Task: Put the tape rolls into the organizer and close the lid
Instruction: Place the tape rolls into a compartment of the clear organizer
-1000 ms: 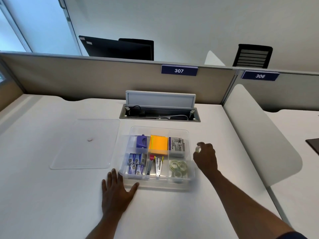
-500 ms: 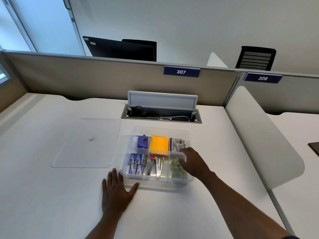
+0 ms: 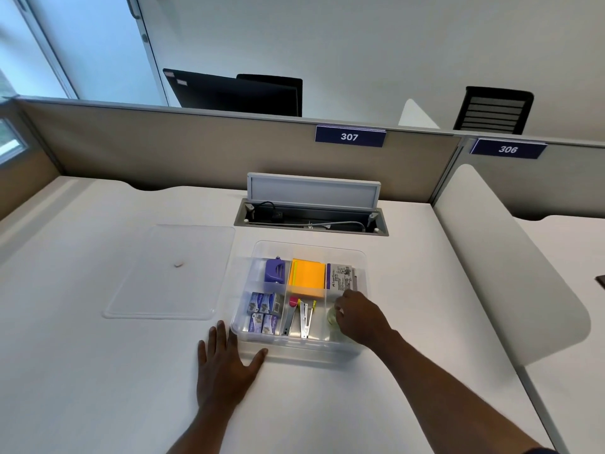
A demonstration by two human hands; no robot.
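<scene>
The clear plastic organizer (image 3: 296,351) stands open on the white desk, divided into compartments. My right hand (image 3: 360,317) reaches down into its front right compartment, fingers closed around a clear tape roll (image 3: 331,316). The hand hides any other rolls in that compartment. My left hand (image 3: 226,365) lies flat on the desk at the organizer's front left corner, fingers spread, thumb against the front wall. To the left of the organizer, the clear lid (image 3: 170,273) lies flat on the desk.
The other compartments hold a purple punch (image 3: 275,271), orange sticky notes (image 3: 307,278), staple boxes (image 3: 262,311) and staplers (image 3: 302,317). An open cable hatch (image 3: 311,221) sits behind the organizer. A white divider panel (image 3: 507,267) borders the desk on the right.
My right hand carried a tape roll from the desk right of the organizer over the rim and down into the front right compartment. My left hand has stayed put.
</scene>
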